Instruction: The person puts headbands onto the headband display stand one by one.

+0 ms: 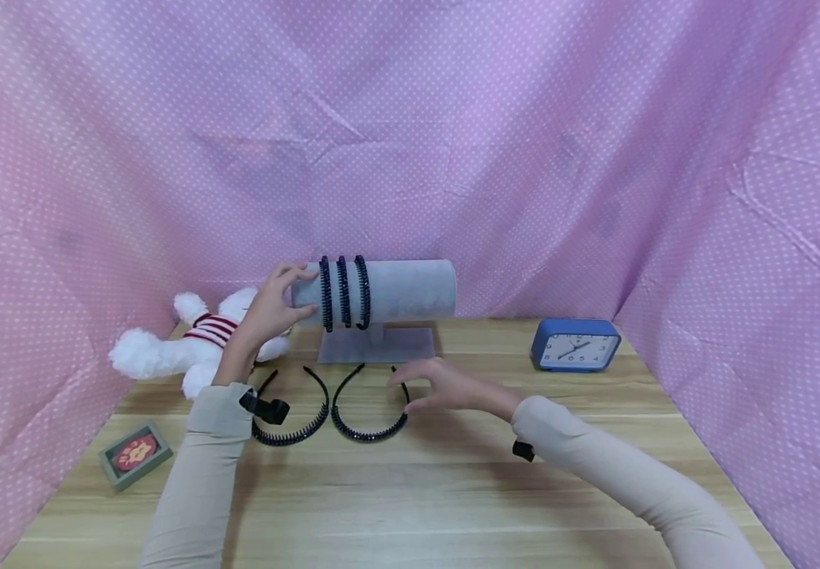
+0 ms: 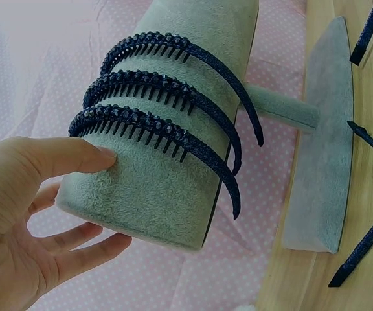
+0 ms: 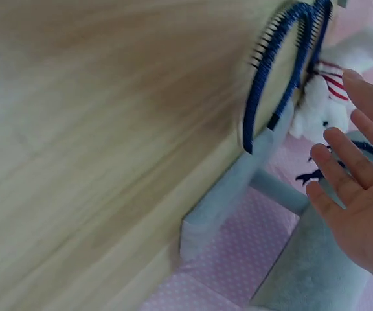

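My left hand [image 1: 270,310] grips the left end of a grey plush headband stand [image 1: 413,288], its thumb on the roll near the closest headband and its other fingers about the end. Three dark beaded headbands with comb teeth sit on that roll: a left one [image 1: 326,294], a middle one [image 1: 343,292] and a right one [image 1: 363,292]. My right hand [image 1: 445,385] hovers by a headband [image 1: 370,436] lying on the table, fingers spread and holding nothing. Another headband [image 1: 289,439] lies to its left, partly hidden by my left wrist.
A white plush toy [image 1: 160,354] with a striped red top lies at the left behind my left arm. Nearer stands a small framed paw picture [image 1: 135,456]. At the right is a blue clock [image 1: 576,345]. Pink dotted cloth [image 1: 523,158] hangs around the wooden table [image 1: 410,506].
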`<action>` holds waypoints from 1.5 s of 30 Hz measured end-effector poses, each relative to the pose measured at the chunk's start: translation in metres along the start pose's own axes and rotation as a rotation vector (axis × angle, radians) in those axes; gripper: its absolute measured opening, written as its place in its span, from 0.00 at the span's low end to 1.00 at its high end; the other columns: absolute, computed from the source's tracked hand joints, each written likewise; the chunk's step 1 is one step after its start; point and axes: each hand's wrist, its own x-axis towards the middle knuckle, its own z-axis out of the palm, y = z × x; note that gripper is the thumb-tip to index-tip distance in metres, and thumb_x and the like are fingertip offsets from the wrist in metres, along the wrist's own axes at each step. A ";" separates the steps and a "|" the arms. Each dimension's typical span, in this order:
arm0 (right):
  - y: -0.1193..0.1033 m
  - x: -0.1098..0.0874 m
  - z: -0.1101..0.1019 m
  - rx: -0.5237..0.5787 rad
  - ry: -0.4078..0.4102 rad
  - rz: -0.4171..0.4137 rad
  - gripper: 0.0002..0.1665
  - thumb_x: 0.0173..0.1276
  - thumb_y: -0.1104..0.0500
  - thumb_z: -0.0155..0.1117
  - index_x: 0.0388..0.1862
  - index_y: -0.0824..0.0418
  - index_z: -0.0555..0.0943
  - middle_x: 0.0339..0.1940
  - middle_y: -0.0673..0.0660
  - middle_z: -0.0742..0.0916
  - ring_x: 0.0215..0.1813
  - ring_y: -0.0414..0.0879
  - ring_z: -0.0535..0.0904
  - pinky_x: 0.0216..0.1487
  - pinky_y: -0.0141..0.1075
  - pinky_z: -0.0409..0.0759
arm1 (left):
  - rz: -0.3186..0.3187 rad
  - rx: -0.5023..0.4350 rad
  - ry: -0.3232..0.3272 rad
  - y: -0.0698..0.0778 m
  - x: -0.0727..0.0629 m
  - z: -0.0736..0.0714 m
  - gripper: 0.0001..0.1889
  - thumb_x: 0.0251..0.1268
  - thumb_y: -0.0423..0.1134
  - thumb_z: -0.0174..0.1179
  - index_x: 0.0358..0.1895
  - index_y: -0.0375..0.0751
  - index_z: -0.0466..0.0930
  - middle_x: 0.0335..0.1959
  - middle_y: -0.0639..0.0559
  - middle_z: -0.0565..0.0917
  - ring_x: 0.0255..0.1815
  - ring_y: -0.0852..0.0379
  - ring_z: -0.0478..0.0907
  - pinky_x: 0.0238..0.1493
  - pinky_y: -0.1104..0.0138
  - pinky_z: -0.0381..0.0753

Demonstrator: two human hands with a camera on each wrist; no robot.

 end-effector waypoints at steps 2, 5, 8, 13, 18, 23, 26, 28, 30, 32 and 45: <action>-0.001 -0.002 0.003 -0.011 -0.034 -0.013 0.27 0.64 0.60 0.75 0.62 0.62 0.83 0.64 0.58 0.85 0.68 0.54 0.79 0.71 0.45 0.76 | -0.001 -0.003 0.001 0.000 0.000 0.000 0.30 0.64 0.29 0.68 0.70 0.35 0.73 0.76 0.37 0.64 0.75 0.34 0.61 0.73 0.39 0.64; -0.002 -0.003 0.008 -0.046 -0.062 -0.047 0.27 0.63 0.61 0.76 0.61 0.62 0.84 0.62 0.58 0.86 0.66 0.52 0.81 0.70 0.42 0.76 | -0.002 -0.008 0.000 0.000 0.000 0.000 0.29 0.65 0.29 0.68 0.70 0.35 0.73 0.76 0.37 0.64 0.75 0.34 0.61 0.73 0.39 0.64; -0.003 -0.003 0.012 -0.066 -0.081 -0.084 0.25 0.62 0.62 0.76 0.59 0.61 0.85 0.60 0.57 0.87 0.64 0.51 0.82 0.69 0.40 0.77 | -0.004 -0.010 -0.002 0.000 0.000 0.000 0.29 0.65 0.29 0.68 0.70 0.35 0.73 0.76 0.38 0.63 0.76 0.35 0.60 0.73 0.39 0.64; -0.004 -0.003 0.018 -0.099 -0.108 -0.115 0.21 0.63 0.61 0.76 0.56 0.60 0.87 0.58 0.57 0.88 0.63 0.51 0.82 0.68 0.39 0.78 | 0.001 -0.012 -0.003 0.000 0.000 0.001 0.29 0.65 0.29 0.68 0.70 0.36 0.73 0.76 0.37 0.63 0.76 0.35 0.60 0.74 0.39 0.64; 0.000 -0.002 0.024 -0.120 -0.124 -0.146 0.18 0.64 0.59 0.75 0.53 0.59 0.89 0.55 0.57 0.88 0.60 0.48 0.83 0.67 0.37 0.78 | 0.001 -0.011 -0.002 0.000 0.000 0.002 0.29 0.65 0.29 0.68 0.70 0.36 0.73 0.77 0.38 0.63 0.76 0.35 0.60 0.73 0.39 0.64; 0.002 -0.001 0.027 -0.148 -0.125 -0.177 0.17 0.65 0.58 0.74 0.53 0.58 0.89 0.54 0.55 0.88 0.59 0.47 0.82 0.66 0.36 0.78 | -0.002 -0.016 -0.004 0.000 0.000 0.002 0.29 0.65 0.30 0.68 0.70 0.36 0.73 0.77 0.38 0.63 0.76 0.35 0.59 0.73 0.39 0.64; 0.000 -0.001 0.027 -0.151 -0.129 -0.173 0.17 0.65 0.58 0.74 0.53 0.58 0.89 0.53 0.54 0.88 0.59 0.46 0.82 0.65 0.36 0.78 | 0.000 -0.019 -0.004 0.000 0.000 0.002 0.29 0.65 0.30 0.68 0.70 0.36 0.72 0.77 0.38 0.63 0.76 0.35 0.59 0.73 0.39 0.64; 0.001 -0.001 0.028 -0.157 -0.131 -0.172 0.17 0.65 0.58 0.74 0.53 0.58 0.89 0.53 0.54 0.88 0.58 0.46 0.81 0.65 0.36 0.78 | 0.000 -0.019 -0.005 0.000 0.000 0.001 0.29 0.65 0.30 0.68 0.70 0.35 0.72 0.77 0.38 0.63 0.76 0.35 0.59 0.73 0.39 0.65; 0.002 -0.001 0.029 -0.163 -0.132 -0.168 0.17 0.65 0.58 0.74 0.53 0.57 0.89 0.52 0.53 0.89 0.58 0.46 0.81 0.65 0.36 0.78 | -0.002 -0.018 -0.006 0.000 0.000 0.001 0.29 0.65 0.30 0.68 0.70 0.35 0.72 0.77 0.38 0.62 0.77 0.35 0.59 0.73 0.39 0.65; 0.004 -0.001 0.030 -0.162 -0.131 -0.167 0.17 0.65 0.58 0.74 0.53 0.56 0.89 0.51 0.53 0.89 0.57 0.46 0.80 0.64 0.36 0.78 | -0.005 -0.018 -0.007 0.000 0.000 0.001 0.29 0.65 0.30 0.68 0.70 0.36 0.72 0.77 0.38 0.62 0.77 0.35 0.59 0.73 0.39 0.64; 0.006 -0.002 0.033 -0.142 -0.147 -0.155 0.16 0.65 0.60 0.74 0.52 0.56 0.90 0.46 0.51 0.89 0.53 0.43 0.80 0.59 0.31 0.78 | -0.016 -0.007 -0.009 0.001 -0.001 -0.001 0.30 0.65 0.30 0.68 0.70 0.36 0.72 0.78 0.38 0.62 0.76 0.35 0.60 0.73 0.39 0.64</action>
